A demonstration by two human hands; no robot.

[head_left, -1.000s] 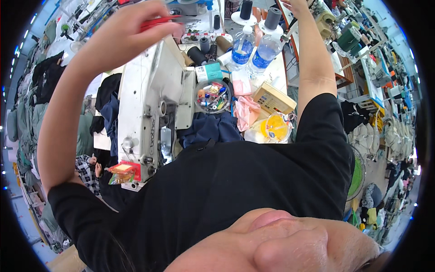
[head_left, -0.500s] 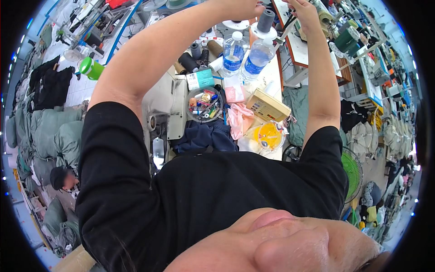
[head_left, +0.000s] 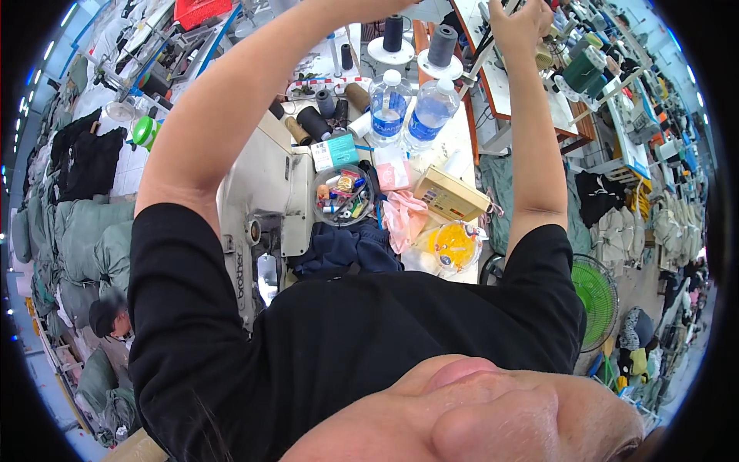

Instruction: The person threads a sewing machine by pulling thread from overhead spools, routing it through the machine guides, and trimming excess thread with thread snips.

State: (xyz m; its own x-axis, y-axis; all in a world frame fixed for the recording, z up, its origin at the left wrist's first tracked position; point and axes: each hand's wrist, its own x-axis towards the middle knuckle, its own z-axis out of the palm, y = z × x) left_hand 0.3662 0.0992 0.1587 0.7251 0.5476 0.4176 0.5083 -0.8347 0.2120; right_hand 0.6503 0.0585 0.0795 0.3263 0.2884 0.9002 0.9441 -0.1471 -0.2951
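Observation:
Both my arms are raised over a white sewing machine (head_left: 262,200). My left forearm (head_left: 231,100) runs up to the top edge and the hand itself is out of the picture. My right hand (head_left: 522,21) is at the top, its fingers curled near a thin rod beside two dark thread cones (head_left: 443,45). Whether it grips anything is too small to tell. Dark blue fabric (head_left: 346,246) lies on the machine bed below my chest.
Two water bottles (head_left: 406,108), a round clear tub of small bits (head_left: 344,196), pink cloth (head_left: 404,217), a beige box (head_left: 450,194) and a yellow-filled bowl (head_left: 456,245) crowd the table. A green fan (head_left: 596,296) stands at right. Another person (head_left: 108,317) sits lower left among grey-green sacks.
My left arm swung up and right, and its hand, which held a red-handled tool a second ago, has left the picture at the top. My right hand stays raised.

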